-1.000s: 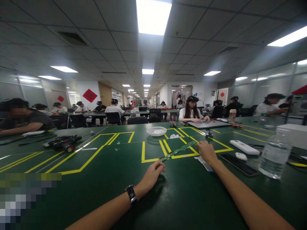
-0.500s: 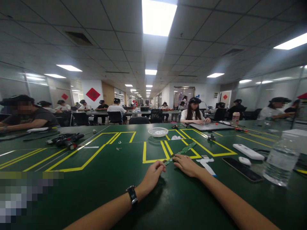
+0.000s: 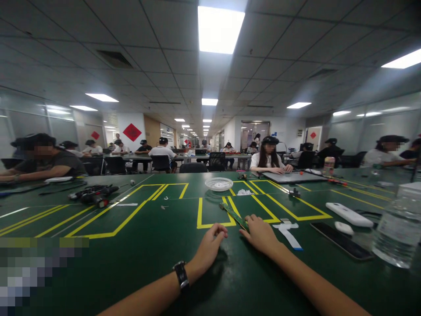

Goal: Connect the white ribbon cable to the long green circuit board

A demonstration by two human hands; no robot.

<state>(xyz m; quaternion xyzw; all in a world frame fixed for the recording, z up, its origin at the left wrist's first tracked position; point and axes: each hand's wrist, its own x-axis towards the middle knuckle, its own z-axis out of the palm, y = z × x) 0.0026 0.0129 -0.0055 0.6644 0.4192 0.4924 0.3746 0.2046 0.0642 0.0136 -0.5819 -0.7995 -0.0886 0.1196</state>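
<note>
A long, narrow green circuit board (image 3: 233,215) slants away to the left from my right hand (image 3: 261,235). My right fingers are closed about its near end, which they partly hide. My left hand (image 3: 210,245), with a watch on its wrist, hovers low over the table left of the board. Its fingers are loosely bent, thumb apart, and nothing shows in them. A white ribbon cable (image 3: 289,235) with a blue end lies just right of my right hand.
A white basket (image 3: 219,185) and crumpled white scraps (image 3: 245,192) sit beyond the board. Right are a phone (image 3: 340,241), white power bank (image 3: 348,214) and water bottle (image 3: 399,228). A black power tool (image 3: 94,195) lies left. A person (image 3: 269,158) sits opposite at a laptop (image 3: 292,176).
My right hand slid from the board's far end to near my left hand, then took its near end. The board swung from slanting right to slanting left, and my left hand let go.
</note>
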